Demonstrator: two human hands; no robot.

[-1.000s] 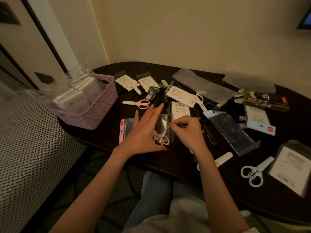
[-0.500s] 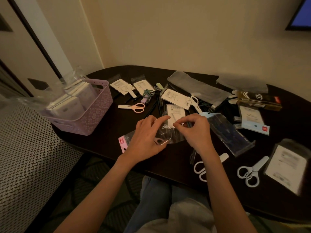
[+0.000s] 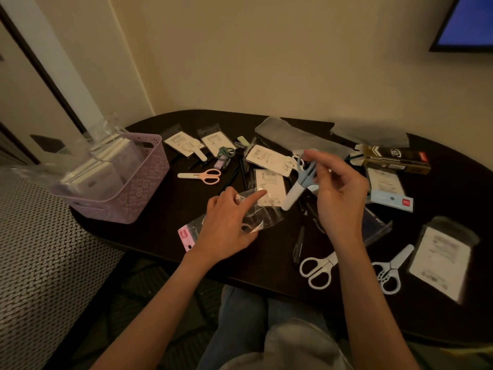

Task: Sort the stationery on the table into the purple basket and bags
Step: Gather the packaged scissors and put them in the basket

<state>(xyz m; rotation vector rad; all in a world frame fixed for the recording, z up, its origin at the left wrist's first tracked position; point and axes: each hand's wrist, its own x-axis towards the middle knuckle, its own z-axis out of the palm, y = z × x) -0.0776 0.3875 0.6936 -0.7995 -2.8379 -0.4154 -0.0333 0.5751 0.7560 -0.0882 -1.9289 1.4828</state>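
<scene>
Blue scissors (image 3: 301, 182) now hanging above table (image 3: 160, 231) centre: we are pinching handles in right hand (image 3: 338, 198), which was working clear bag (image 3: 266, 217) moments ago. Left hand (image 3: 229, 228) is gripping that bag; next bagging step is probably starting

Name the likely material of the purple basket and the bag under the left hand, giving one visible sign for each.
Purple basket: probably moulded plastic, matt; walls show a regular pierced pattern. Bag under the left hand: thin clear plastic film, glossy; it crinkles and catches light.
</scene>
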